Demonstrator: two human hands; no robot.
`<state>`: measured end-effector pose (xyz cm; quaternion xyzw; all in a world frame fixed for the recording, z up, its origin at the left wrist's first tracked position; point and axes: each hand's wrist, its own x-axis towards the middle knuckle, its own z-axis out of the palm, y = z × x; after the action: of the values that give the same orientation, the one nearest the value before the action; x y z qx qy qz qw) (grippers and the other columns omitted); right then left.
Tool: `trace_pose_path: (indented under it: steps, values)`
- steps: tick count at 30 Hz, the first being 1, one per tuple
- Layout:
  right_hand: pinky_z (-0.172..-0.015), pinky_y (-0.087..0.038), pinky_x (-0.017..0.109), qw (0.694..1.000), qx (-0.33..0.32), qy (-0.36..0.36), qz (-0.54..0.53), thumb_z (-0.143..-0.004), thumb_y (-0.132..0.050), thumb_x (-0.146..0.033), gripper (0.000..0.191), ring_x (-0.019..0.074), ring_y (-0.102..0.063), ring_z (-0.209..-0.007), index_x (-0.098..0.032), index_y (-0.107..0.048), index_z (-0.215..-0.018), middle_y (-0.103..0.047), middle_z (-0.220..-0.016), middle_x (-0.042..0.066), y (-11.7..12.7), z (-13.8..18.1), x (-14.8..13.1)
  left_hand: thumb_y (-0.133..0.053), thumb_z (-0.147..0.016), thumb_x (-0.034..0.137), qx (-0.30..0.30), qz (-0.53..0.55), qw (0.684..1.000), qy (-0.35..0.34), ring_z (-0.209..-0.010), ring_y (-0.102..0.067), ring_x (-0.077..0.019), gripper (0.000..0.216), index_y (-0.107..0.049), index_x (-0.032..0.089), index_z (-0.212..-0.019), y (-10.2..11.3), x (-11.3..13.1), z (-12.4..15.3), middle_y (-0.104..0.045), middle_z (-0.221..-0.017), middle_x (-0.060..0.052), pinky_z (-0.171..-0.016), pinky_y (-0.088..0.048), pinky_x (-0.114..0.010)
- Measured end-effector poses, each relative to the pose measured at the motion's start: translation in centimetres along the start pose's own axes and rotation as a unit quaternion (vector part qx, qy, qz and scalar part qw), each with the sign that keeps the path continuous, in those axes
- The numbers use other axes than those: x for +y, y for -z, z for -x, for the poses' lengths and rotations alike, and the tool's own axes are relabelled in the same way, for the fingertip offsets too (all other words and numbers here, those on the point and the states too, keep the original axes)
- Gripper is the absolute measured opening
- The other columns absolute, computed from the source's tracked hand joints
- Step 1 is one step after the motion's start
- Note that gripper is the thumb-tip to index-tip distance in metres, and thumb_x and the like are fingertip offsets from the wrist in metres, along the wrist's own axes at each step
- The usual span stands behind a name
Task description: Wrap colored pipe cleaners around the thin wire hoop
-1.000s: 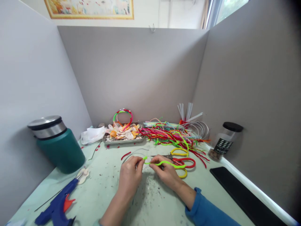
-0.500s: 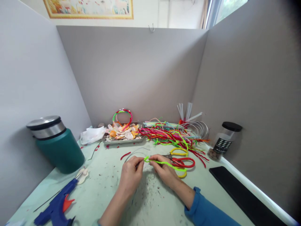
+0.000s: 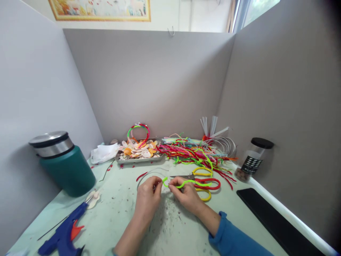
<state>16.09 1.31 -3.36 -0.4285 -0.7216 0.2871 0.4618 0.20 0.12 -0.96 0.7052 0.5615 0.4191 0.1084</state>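
Observation:
A bright green pipe cleaner [image 3: 200, 182] runs between my two hands, curving into a small loop in the gap. My left hand [image 3: 148, 195] is closed in a pinch at the loop's left side. Thumb and fingers of my right hand [image 3: 186, 196] pinch the strand on the other side, and its free tail stretches right over red scissor handles [image 3: 213, 184]. A thin pale wire [image 3: 151, 171] curves behind my left hand; whether it is held there I cannot tell. Just beyond my right hand lie yellow handles [image 3: 203, 172] and dark blades [image 3: 183, 176].
A metal tray [image 3: 141, 161] of petal-like pieces stands at the back, beside piled coloured pipe cleaners [image 3: 186, 151] and coiled wire [image 3: 226, 145]. At left are a teal bottle [image 3: 69, 172] and blue glue gun [image 3: 65, 227]; at right, a lidded jar [image 3: 253, 161] and black strip [image 3: 274, 220].
The green pipe cleaner's loop between my fingers has opened wider, and its tail has shifted up across the red handles. My hands have moved only slightly.

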Motion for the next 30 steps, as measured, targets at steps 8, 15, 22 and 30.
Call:
trace_pose_path:
  steps: [8, 15, 22, 30]
  values:
    - [-0.064, -0.041, 0.023, 1.000, -0.016, 0.019, -0.011, -0.080, -0.057, -0.025, 0.009, 0.0129, -0.057, -0.068, -0.017, -0.062, -0.077, -0.062, -0.073, 0.001, -0.1, 0.1, 0.0, -0.049, -0.078, 0.021, -0.006, -0.007, 1.000, -0.003, -0.064, -0.058, -0.0128, 0.017, -0.066, 0.018, -0.077, -0.1, -0.3, 0.0, -0.066, -0.072, -0.001, -0.060, -0.041, -0.022]
    - [-0.068, -0.042, 0.026, 0.993, 0.042, 0.106, 0.017, -0.081, -0.056, -0.025, 0.010, 0.0147, -0.057, -0.070, -0.018, -0.062, -0.079, -0.063, -0.073, 0.003, -0.3, 0.2, 0.2, -0.045, -0.080, 0.016, -0.067, -0.074, 0.993, -0.056, -0.071, -0.058, -0.0148, 0.022, -0.067, 0.019, -0.080, 0.0, -0.2, 0.4, -0.063, -0.076, -0.004, -0.065, -0.041, -0.024]
    - [-0.067, -0.042, 0.026, 0.994, 0.065, 0.081, -0.028, -0.082, -0.055, -0.023, 0.010, 0.0157, -0.056, -0.072, -0.018, -0.061, -0.076, -0.060, -0.074, 0.003, -0.3, -0.2, 0.3, -0.043, -0.082, 0.015, -0.113, -0.096, 0.983, -0.106, -0.068, -0.057, -0.0140, 0.021, -0.062, 0.018, -0.077, 0.0, 0.0, 0.5, -0.060, -0.073, -0.004, -0.062, -0.039, -0.023]
    - [-0.052, -0.039, 0.022, 0.995, 0.037, -0.022, -0.092, -0.080, -0.057, -0.028, 0.013, 0.0112, -0.050, -0.054, -0.016, -0.059, -0.075, -0.055, -0.059, -0.001, -0.6, -0.4, 1.1, -0.048, -0.079, 0.016, -0.116, -0.080, 0.983, -0.115, -0.070, -0.056, -0.0153, 0.012, -0.059, 0.017, -0.073, 0.1, 0.3, 0.7, -0.059, -0.073, -0.004, -0.064, -0.039, -0.025]
